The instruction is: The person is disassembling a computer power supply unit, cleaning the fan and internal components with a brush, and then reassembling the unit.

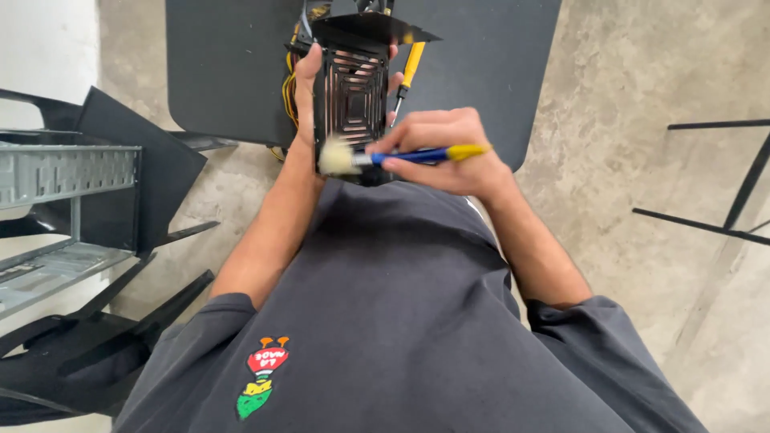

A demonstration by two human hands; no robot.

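Head view. One black power supply unit (353,100) sat at upper centre of the frame, held on end above the edge of one black table (224,64). Its long axis ran up and down the frame, and the slotted fan grille faced the camera. One bent black cover plate (373,30) tipped out at its top end.

Left hand (307,88) gripped the unit from the left side, thumb along the left edge; fingertips (395,80) curled round the right edge.

Right hand (449,152) was clenched around one paintbrush (401,155) with a blue handle and yellow end. The brush lay almost level across the frame, handle end to the right, pale bristles (337,157) pointing left and touching the lower left corner of the unit.

One yellow-handled screwdriver (409,72) lay on the table just right of the unit, tip pointing down-frame. A bundle of yellow and black wires (290,88) showed at the unit's left side; count not readable.

Left of frame: one grey metal computer chassis (68,172) and several loose black panels (136,160) on the concrete floor (642,80).
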